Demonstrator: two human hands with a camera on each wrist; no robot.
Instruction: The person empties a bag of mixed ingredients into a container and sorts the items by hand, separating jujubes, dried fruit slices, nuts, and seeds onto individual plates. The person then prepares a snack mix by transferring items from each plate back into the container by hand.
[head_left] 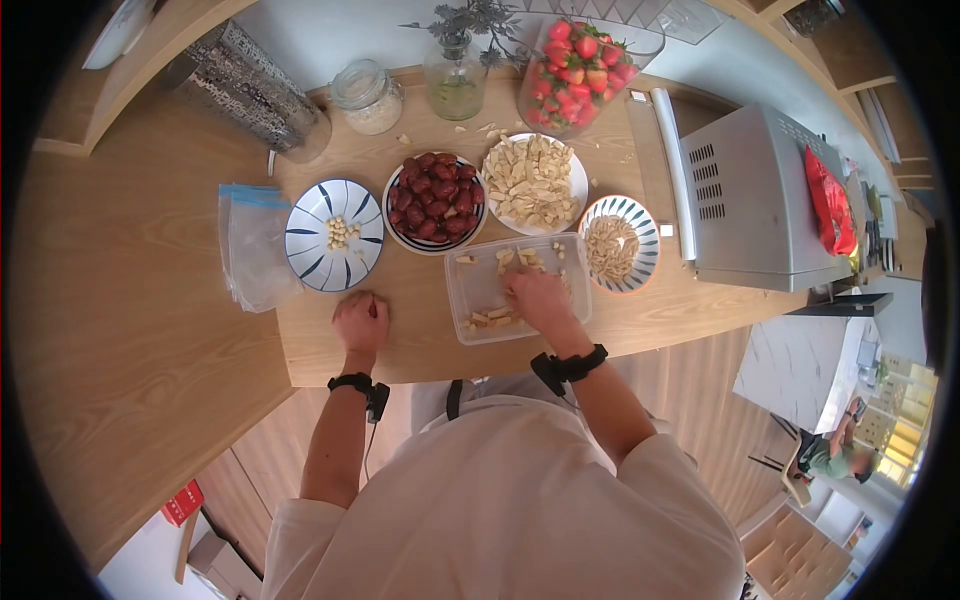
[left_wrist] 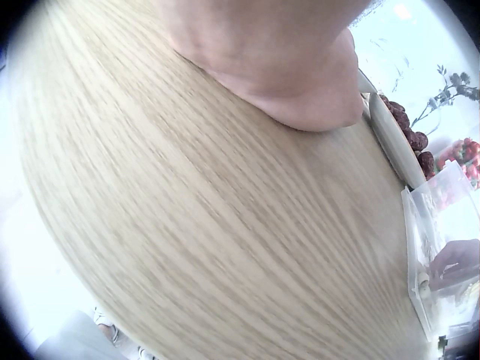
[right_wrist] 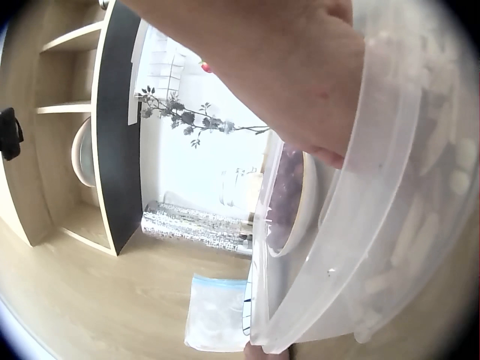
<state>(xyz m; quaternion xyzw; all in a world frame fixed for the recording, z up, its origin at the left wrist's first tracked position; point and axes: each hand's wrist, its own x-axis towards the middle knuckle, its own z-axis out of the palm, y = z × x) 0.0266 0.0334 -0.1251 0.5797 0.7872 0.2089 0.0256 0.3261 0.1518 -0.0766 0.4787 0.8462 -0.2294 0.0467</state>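
Observation:
In the head view, my right hand (head_left: 541,300) reaches down into a clear plastic box (head_left: 462,325) that holds pale dried slices (head_left: 493,318) and small pale pieces. Its fingertips are among the slices; I cannot tell whether they pinch one. My left hand (head_left: 360,322) rests on the wooden table, fingers loosely curled, to the left of the box. Beyond the hands stand a bowl of red dates (head_left: 436,197), a plate of pale slices (head_left: 533,180), a striped bowl of small flat slices (head_left: 611,248) and a blue-striped plate (head_left: 305,250) with small pale round seeds (head_left: 340,233).
Clear zip bags (head_left: 250,255) lie at the left. Along the back are a glass jar (head_left: 367,98), a vase (head_left: 455,85) and a clear container of strawberries (head_left: 578,75). A grey metal appliance (head_left: 740,195) stands at the right. A person (head_left: 835,452) sits far off.

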